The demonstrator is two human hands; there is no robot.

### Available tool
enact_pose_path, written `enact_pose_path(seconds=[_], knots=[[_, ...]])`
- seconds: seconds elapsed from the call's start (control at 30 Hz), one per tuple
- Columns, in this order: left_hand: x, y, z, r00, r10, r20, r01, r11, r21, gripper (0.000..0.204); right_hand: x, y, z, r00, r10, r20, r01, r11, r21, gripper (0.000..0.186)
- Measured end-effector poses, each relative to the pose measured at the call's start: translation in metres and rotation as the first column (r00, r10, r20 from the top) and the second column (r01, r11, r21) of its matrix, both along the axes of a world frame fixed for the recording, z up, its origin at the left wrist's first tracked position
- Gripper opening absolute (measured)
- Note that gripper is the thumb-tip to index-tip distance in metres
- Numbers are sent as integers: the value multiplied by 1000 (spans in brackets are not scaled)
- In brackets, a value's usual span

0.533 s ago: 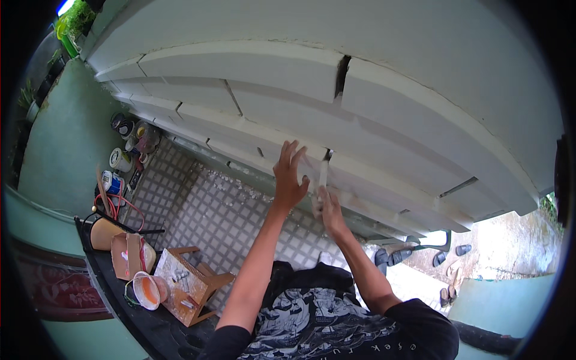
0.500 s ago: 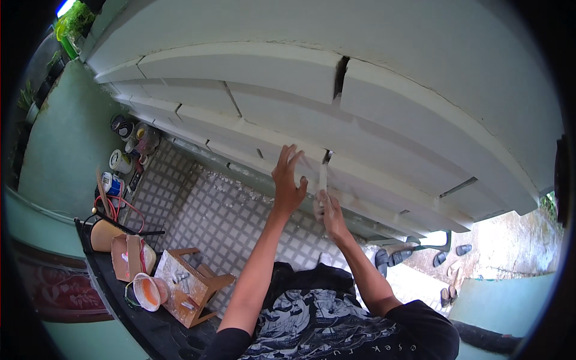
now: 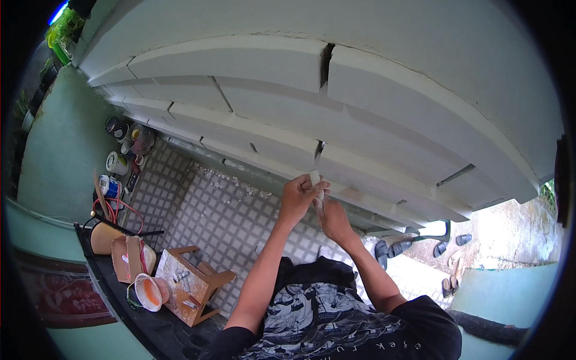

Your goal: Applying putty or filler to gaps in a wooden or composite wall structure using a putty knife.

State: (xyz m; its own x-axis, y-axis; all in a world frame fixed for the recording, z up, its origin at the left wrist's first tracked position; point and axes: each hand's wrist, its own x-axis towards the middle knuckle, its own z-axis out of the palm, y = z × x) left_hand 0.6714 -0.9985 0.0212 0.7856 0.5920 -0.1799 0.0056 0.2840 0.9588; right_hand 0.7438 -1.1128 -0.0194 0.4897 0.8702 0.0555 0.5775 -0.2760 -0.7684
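Observation:
A slim pale strip-like tool (image 3: 315, 176) points up toward the white block wall (image 3: 264, 135); its exact kind I cannot make out. Around its lower part, my right hand (image 3: 336, 222) is closed. My left hand (image 3: 295, 201) pinches the same tool from the left, fingers against its upper part. Just above the tool's top end, a dark open joint (image 3: 319, 146) runs between two white blocks. Fingers of both hands partly hide the tool.
A wooden stool (image 3: 180, 279) with scraps on top stands at lower left, beside an orange-stained bucket (image 3: 150, 293) and a cardboard box (image 3: 126, 258). Paint cans (image 3: 116, 163) line the green wall. White crumbs (image 3: 231, 183) litter the tiled floor. Sandals (image 3: 393, 249) lie at right.
My left hand, spread and apart before, has come down and right onto the tool. The right hand has drawn the tool slightly down, away from the joint. The view has shifted a little.

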Motion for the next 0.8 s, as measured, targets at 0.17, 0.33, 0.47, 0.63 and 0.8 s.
enact_pose_path(seconds=[0.17, 0.33, 0.47, 0.63, 0.8], knots=[[6, -17, -11, 989, 147, 7, -144, 957, 253, 20, -9, 1, 12, 990, -115, 81, 130, 968, -213, 45], [-2, -26, -7, 989, 144, -35, -126, 940, 317, 19, -3, -16, -1, 987, -160, 3, 157, 973, 168, 32], [-12, -26, -12, 976, 169, -139, -81, 870, 486, 18, -4, -20, 2, 989, -136, 56, 116, 957, 266, 21], [-14, -33, -12, 945, 260, -198, -106, 817, 566, 23, -12, -12, 1, 965, -261, -9, 256, 938, 232, 15], [-32, -31, -41, 885, 422, -198, -237, 773, 589, 46, -24, 5, 4, 982, -183, -50, 190, 958, 216, 13]])
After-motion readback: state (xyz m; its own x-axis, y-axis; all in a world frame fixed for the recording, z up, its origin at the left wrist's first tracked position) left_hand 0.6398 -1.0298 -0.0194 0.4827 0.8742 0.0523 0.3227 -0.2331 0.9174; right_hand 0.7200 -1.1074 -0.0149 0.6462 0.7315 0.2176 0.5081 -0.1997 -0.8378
